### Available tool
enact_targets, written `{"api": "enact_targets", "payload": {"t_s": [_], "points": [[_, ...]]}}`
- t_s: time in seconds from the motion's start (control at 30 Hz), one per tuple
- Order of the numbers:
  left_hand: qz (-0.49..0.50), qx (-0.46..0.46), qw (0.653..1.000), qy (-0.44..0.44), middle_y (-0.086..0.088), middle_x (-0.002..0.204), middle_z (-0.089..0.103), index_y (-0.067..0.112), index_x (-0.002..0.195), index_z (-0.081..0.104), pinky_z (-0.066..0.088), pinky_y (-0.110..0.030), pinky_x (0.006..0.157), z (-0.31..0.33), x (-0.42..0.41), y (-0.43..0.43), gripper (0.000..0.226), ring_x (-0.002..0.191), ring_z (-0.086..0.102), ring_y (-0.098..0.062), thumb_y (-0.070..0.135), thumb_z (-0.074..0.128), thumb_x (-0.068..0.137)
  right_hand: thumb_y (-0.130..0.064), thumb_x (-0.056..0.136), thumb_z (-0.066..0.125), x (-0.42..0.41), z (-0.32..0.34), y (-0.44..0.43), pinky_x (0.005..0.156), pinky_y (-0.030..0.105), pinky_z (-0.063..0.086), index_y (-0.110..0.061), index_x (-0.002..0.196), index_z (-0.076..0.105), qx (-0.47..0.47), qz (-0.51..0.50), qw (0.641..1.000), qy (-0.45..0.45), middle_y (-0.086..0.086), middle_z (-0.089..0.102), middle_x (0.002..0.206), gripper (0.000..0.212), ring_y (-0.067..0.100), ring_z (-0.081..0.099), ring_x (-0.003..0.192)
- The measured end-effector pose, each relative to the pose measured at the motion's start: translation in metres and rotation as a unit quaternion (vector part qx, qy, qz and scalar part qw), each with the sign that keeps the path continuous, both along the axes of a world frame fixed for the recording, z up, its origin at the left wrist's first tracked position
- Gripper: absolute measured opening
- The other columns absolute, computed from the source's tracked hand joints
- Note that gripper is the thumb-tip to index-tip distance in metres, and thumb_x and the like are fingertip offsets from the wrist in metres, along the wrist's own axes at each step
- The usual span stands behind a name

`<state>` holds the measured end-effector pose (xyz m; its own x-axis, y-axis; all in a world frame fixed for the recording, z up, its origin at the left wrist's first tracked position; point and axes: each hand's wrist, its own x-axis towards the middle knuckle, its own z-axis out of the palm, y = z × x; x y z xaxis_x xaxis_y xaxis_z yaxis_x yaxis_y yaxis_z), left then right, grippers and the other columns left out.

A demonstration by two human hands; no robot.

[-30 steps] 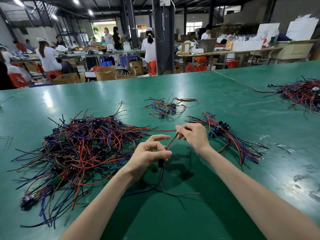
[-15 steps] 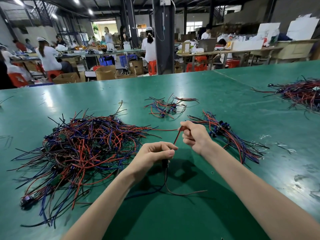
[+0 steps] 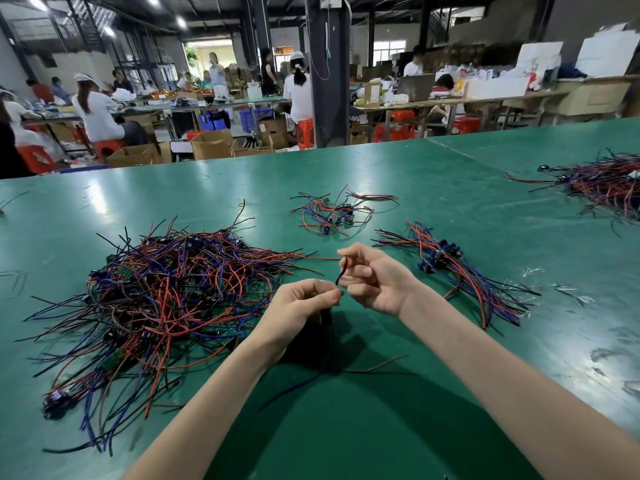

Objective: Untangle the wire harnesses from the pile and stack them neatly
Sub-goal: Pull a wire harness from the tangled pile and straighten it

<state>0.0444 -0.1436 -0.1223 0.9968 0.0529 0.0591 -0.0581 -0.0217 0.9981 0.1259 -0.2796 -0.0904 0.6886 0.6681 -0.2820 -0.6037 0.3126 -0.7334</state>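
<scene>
At frame centre, one wire harness (image 3: pixel 341 271) was pinched between the left hand (image 3: pixel 304 303) and right hand (image 3: pixel 375 282), right of the tangled pile (image 3: pixel 166 292).

— What covers the glossy green worktable (image 3: pixel 398 174)?
— A big tangled pile of red, blue and black wires (image 3: pixel 162 299), a small loose cluster (image 3: pixel 332 213), an aligned bundle (image 3: pixel 460 275), another heap far right (image 3: pixel 606 185).

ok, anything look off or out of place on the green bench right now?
One thing: a small loose cluster of red, blue and black wire harnesses lies apart behind the hands, splayed rather than aligned like the neat stack of harnesses on the right. The large tangled pile on the left is expected. No visible damage.
</scene>
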Motion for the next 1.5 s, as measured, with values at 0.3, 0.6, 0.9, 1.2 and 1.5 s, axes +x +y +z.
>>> {"api": "enact_targets", "payload": {"t_s": [0.3, 0.6, 0.9, 1.2, 1.5], "points": [[-0.014, 0.0, 1.0, -0.019, 0.004, 0.083, 0.07, 0.017, 0.058, 0.066, 0.045, -0.012, 0.069, 0.003, -0.002, 0.004, 0.024, 0.08, 0.06, -0.005, 0.01, 0.068, 0.081, -0.016, 0.095, 0.053, 0.019, -0.005, -0.009, 0.027, 0.014, 0.017, -0.002, 0.075, 0.058, -0.052, -0.139, 0.985, -0.092, -0.006, 0.038, 0.04, 0.026, 0.003, 0.022, 0.032], [-0.071, -0.022, 0.997, -0.01, 0.004, 0.106, 0.071, 0.019, 0.059, 0.068, 0.044, -0.027, 0.077, 0.006, -0.006, 0.002, 0.014, 0.075, 0.061, -0.004, 0.023, 0.068, 0.073, -0.016, 0.097, 0.052, 0.033, -0.026, -0.014, 0.033, 0.015, 0.022, -0.003, 0.064, 0.064, -0.198, -0.231, 0.902, -0.308, 0.002, 0.051, 0.05, 0.038, 0.005, 0.029, 0.032], [-0.051, -0.038, 0.998, 0.024, -0.004, 0.097, 0.066, 0.01, 0.058, 0.064, 0.053, -0.025, 0.07, 0.003, -0.004, -0.001, 0.014, 0.083, 0.065, -0.008, 0.018, 0.073, 0.065, -0.025, 0.092, 0.059, 0.034, -0.028, -0.019, 0.047, 0.013, 0.034, -0.011, 0.064, 0.067, -0.333, -0.304, 0.759, -0.47, -0.005, 0.057, 0.048, 0.033, 0.001, 0.043, 0.037], [-0.08, -0.057, 0.991, 0.091, -0.011, 0.07, 0.066, 0.005, 0.057, 0.06, 0.054, -0.025, 0.058, 0.011, -0.009, -0.009, 0.024, 0.059, 0.062, -0.014, 0.0, 0.065, 0.08, -0.024, 0.094, 0.059, 0.025, -0.028, -0.015, 0.064, 0.034, 0.046, -0.005, 0.067, 0.065, -0.349, -0.35, 0.64, -0.588, 0.005, 0.068, 0.062, 0.034, 0.022, 0.061, 0.057], [-0.079, -0.042, 0.982, 0.167, -0.01, 0.063, 0.067, -0.002, 0.06, 0.055, 0.055, -0.029, 0.051, 0.007, -0.006, -0.014, 0.027, 0.052, 0.063, -0.015, -0.01, 0.056, 0.085, -0.023, 0.093, 0.059, 0.012, -0.009, -0.002, 0.045, 0.011, 0.033, -0.013, 0.066, 0.065, -0.234, -0.321, 0.792, -0.464, 0.007, 0.064, 0.056, 0.029, 0.002, 0.045, 0.036]]}}
